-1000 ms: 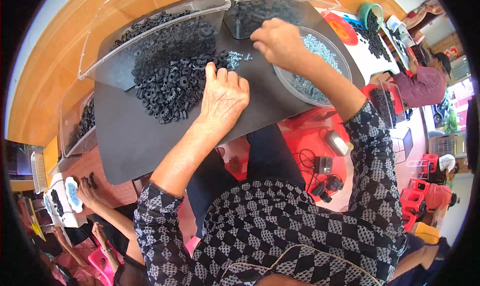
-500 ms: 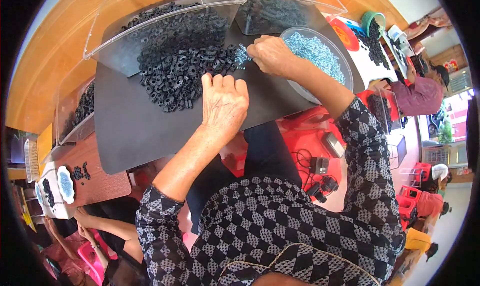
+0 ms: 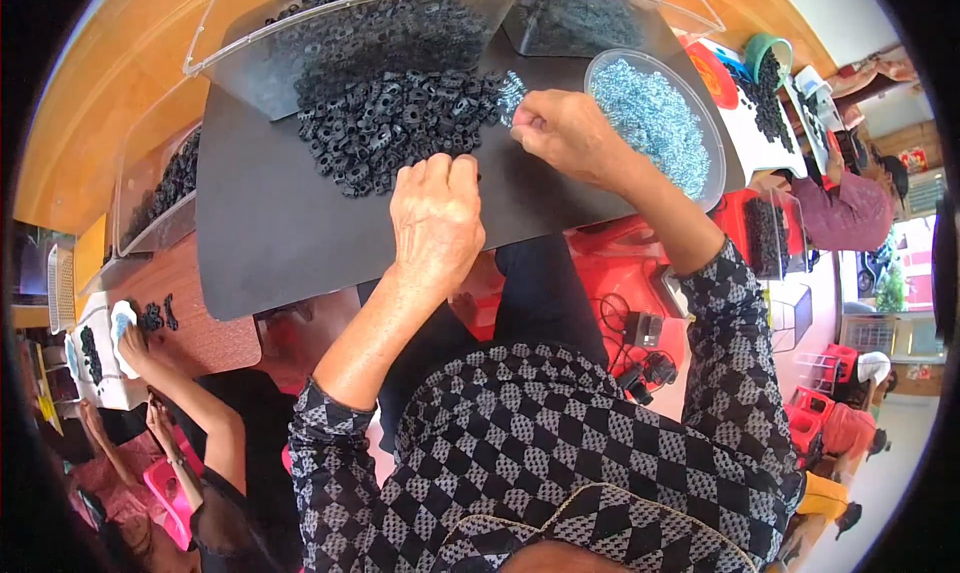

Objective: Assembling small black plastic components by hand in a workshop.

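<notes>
My left hand [image 3: 437, 218] is over the dark tabletop [image 3: 265, 238], just in front of a heap of small black plastic parts [image 3: 390, 123]. Its fingers are curled together, and what they pinch is hidden. To the right, my right hand [image 3: 575, 138] has thumb and forefinger closed beside a little cluster of small silvery-blue springs [image 3: 511, 95]. Anything between those fingertips is too small to make out. Close behind that hand stands a round clear tub [image 3: 718, 176] full of the same kind of springs [image 3: 650, 118].
Clear bins of black parts stand at the back, one large [image 3: 270, 88] and one at right [image 3: 695, 15]. Another bin [image 3: 130, 198] is off the left edge. At left, a co-worker's hand [image 3: 130, 345] reaches to a white dish. Red stools [image 3: 630, 283] are below the table.
The whole view has shifted slightly. My right fingertips have drawn back toward me from the spring cluster, and my left hand sits closer to me. A co-worker's hand has reached the white dish.
</notes>
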A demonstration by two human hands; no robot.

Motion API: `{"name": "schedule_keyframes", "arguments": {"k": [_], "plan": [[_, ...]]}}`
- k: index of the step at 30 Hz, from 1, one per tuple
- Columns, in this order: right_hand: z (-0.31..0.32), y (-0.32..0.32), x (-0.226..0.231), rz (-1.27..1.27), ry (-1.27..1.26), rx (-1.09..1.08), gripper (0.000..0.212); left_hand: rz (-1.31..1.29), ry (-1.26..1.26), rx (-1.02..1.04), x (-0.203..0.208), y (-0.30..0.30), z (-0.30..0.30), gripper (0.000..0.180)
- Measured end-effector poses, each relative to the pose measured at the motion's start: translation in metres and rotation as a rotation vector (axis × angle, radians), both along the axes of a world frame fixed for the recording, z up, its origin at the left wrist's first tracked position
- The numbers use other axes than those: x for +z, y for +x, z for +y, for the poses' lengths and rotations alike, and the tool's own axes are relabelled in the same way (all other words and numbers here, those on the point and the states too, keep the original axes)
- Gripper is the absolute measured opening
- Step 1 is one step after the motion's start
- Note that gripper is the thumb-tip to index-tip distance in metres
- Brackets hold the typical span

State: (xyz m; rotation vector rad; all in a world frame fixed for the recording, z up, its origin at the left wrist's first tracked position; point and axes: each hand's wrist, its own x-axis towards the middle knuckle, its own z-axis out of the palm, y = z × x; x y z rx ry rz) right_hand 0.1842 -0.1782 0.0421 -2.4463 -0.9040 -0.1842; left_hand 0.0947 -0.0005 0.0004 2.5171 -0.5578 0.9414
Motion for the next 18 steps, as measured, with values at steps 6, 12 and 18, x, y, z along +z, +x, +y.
{"name": "schedule_keyframes", "arguments": {"k": [6, 12, 18], "plan": [[0.006, -0.001, -0.001, 0.052, -0.037, 0.065, 0.020, 0.102, -0.219, 0.058, 0.007, -0.009, 0.009, 0.012], [0.009, -0.005, -0.002, 0.092, 0.053, 0.053, 0.018, 0.072, -0.249, 0.053, 0.013, -0.009, 0.012, 0.014], [0.017, -0.033, 0.015, 0.164, 0.175, 0.094, 0.016, 0.435, -0.803, -0.082, 0.019, -0.027, 0.017, 0.017]]}}
